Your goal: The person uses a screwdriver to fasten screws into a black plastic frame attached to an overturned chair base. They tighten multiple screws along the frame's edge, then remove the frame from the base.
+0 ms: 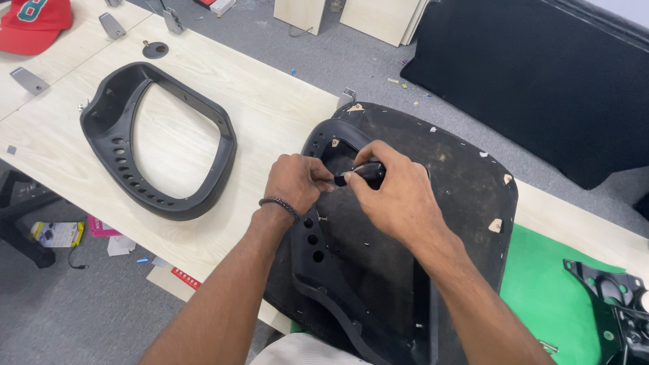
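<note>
Two bare forearms rose from the bottom edge of the frame and met just above its centre, over a black seat pan lying underside up on a pale wooden tabletop. At lower right, a green mat showed beneath the seat's edge.

The right hand was curled down, its thumb and fingers pinched on a small black tool handle. That handle lay roughly level across the picture, its long axis running left to right, with its narrower tip pointing left toward the other hand. The left hand, a dark braided band at its wrist, sat just left of that tip, fingers drawn together as if steadying it or a small fastener; whether anything was truly gripped there could not be made out. Both hands worked at the upper left corner of a black plastic frame lying on the seat, so the right hand was the one carrying the tool and the left lay nearest its working end.

Farther off, at upper left, a second black frame, a loop with a row of holes, rested alone on the table. A red cap sat in the far upper left corner.
</note>
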